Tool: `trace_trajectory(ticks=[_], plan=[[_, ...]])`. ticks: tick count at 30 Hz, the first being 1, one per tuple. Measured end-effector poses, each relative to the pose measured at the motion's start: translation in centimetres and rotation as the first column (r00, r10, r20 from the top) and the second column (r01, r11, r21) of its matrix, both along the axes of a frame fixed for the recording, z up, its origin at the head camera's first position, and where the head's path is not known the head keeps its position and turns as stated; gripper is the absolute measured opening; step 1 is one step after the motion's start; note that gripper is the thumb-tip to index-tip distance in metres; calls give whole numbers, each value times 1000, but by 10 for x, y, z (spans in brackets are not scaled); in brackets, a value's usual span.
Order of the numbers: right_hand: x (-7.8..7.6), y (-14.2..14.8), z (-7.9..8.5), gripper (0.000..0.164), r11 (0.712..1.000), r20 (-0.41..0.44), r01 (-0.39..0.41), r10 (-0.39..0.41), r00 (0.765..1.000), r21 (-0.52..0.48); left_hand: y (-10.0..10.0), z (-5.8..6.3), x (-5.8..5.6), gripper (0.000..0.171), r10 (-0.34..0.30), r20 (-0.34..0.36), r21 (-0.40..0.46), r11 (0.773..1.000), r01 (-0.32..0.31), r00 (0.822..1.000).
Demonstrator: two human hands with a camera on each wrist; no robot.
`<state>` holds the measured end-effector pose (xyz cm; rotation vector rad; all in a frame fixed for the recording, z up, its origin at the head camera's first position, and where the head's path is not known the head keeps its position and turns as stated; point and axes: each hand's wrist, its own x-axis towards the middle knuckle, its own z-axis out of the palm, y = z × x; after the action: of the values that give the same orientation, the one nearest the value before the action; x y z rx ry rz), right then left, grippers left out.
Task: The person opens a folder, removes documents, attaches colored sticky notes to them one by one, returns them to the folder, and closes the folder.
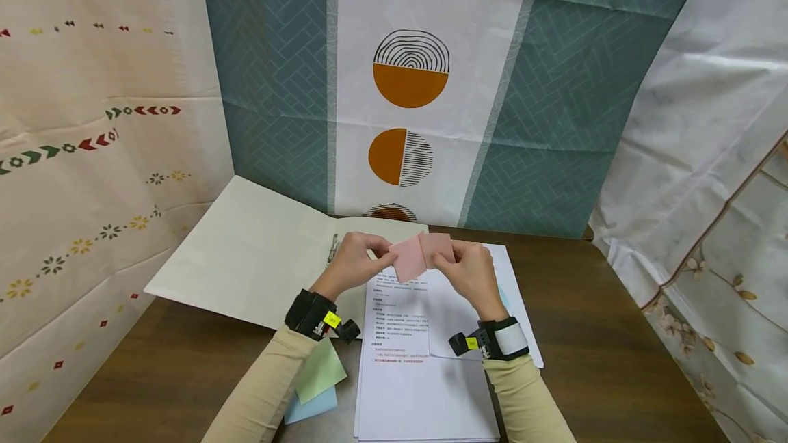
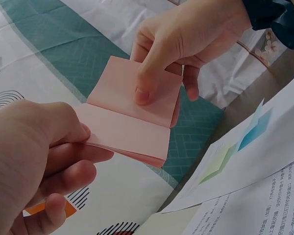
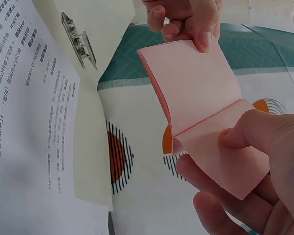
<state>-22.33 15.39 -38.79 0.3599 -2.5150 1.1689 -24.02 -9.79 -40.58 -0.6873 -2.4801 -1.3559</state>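
Both hands hold a small pink pad of sticky notes (image 1: 408,260) in the air above printed sheets. My left hand (image 1: 356,262) pinches one part of it between thumb and fingers. With thumb on top and fingers beneath, my right hand (image 1: 475,279) grips the other part. A crease or sheet edge runs across the pink pad (image 2: 130,127) between the two thumbs in the left wrist view. Several layers show along the side of the pad (image 3: 191,83) in the right wrist view.
An open white folder (image 1: 246,251) with a metal clip (image 3: 79,41) lies left of the printed sheets (image 1: 425,402). Green (image 1: 321,371) and blue (image 1: 312,405) sticky notes lie near the left forearm. More green (image 2: 218,164) and blue notes (image 2: 255,127) sit on paper. A patterned cloth (image 1: 277,87) hangs behind.
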Motion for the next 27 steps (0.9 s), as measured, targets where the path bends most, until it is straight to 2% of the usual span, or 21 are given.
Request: trace_trajectory(ticks=[10,18,27], plan=[[-2,3,-1,13,1000,0,-4,4,1000,-2,-2,0,-1,11,7,-14,-23,1000,-8,1000],[-3,6,0,31,1000,-38,10,-10,999,5,-4,-2,-3,11,-2,-21,-30,1000,1,1000],[-2,10,2,24,999,0,35,-35,999,2,-7,-2,-4,9,12,-20,-32,999,-12,1000]])
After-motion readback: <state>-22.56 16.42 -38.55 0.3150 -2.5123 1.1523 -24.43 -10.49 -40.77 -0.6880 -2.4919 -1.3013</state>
